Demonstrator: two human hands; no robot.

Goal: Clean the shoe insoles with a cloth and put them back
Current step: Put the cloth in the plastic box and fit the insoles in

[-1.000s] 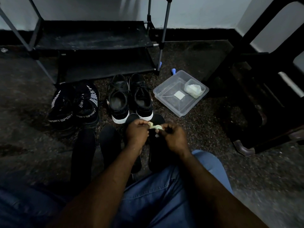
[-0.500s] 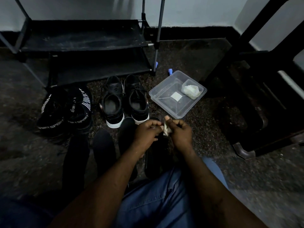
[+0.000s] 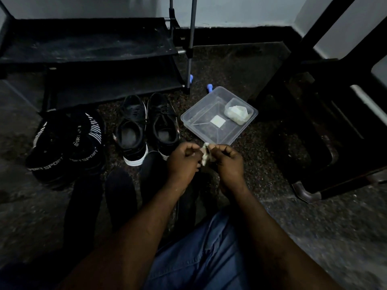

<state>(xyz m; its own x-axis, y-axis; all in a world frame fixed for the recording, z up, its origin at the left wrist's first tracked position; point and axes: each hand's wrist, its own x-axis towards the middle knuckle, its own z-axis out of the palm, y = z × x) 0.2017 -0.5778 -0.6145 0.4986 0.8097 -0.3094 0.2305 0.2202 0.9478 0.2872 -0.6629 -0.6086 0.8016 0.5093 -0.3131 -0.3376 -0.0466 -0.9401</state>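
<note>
The left hand point(image 3: 184, 162) and right hand point(image 3: 229, 162) pinch the cloth point(image 3: 206, 155), and the insoles point(image 3: 120, 191) lie on the floor point(image 3: 263, 168) below, pointing away, nearer the left hand.

— What's new with the cloth point(image 3: 205, 154)?
— A second ago it was drawn out level between the fingertips. Now it's bunched and stands upright, pinched between the left hand point(image 3: 184, 162) and the right hand point(image 3: 227, 164).
— Have the hands shifted?
— Yes, forward. They were over the toe ends of the insoles point(image 3: 150, 174); now they're up at the near corner of the clear plastic container point(image 3: 201, 124), and a little closer together.
</note>
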